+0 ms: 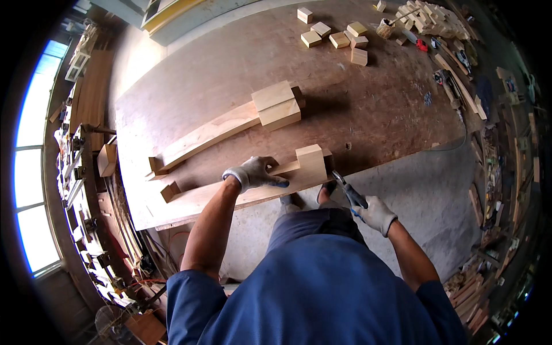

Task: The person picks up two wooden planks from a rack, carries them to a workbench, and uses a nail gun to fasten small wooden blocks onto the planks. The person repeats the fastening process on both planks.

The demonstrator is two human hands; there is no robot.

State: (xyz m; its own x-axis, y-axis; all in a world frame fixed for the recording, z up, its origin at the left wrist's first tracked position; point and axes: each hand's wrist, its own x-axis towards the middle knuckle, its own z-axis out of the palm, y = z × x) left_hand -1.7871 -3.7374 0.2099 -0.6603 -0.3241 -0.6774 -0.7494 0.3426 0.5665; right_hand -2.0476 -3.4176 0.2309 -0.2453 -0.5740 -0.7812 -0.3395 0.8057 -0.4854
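Near the front edge of the table lies a long pale wooden beam (208,194), with a squarish wooden block (312,165) at its right end. My left hand (256,173), in a light work glove, grips the beam just left of that block. My right hand (375,215), also gloved, is closed round the dark grip of a hammer (352,192). The hammer's metal end is close to the block's right side; whether they touch I cannot tell. Farther back lies a second wooden beam (210,133) with a similar, larger-looking block (277,106) at its right end.
The brown worktable (368,115) carries several small wood blocks (339,40) at the back and a heap of blocks (434,20) at the far right. A corded power tool (451,92) lies by the right edge. Stacked timber (92,103) stands at the left.
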